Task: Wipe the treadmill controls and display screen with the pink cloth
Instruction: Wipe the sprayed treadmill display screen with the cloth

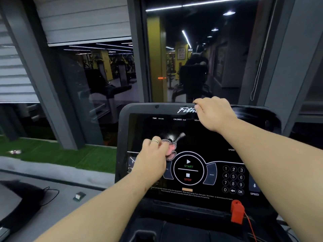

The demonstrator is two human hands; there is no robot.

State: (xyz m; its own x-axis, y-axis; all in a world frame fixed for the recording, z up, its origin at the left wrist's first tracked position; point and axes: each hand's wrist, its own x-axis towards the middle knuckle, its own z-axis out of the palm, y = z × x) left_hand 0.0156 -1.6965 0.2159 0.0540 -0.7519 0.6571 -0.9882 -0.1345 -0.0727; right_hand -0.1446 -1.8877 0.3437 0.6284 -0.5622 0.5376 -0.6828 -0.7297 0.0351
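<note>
Our left hand (153, 154) clutches the bunched pink cloth (170, 151) against the treadmill display screen (201, 137); our right hand (214, 111) grips the console's top edge (166, 105).

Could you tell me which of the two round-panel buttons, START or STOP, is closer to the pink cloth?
The START button, in green with the play triangle, is closer: it fills the upper half of the circle, just right of the pink cloth. The red STOP button sits below it.

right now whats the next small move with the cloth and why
Probably slide the left hand and pink cloth down-right over the start/stop buttons. The cloth sits on the screen just above them, and the right hand grips the console's top edge.
</note>
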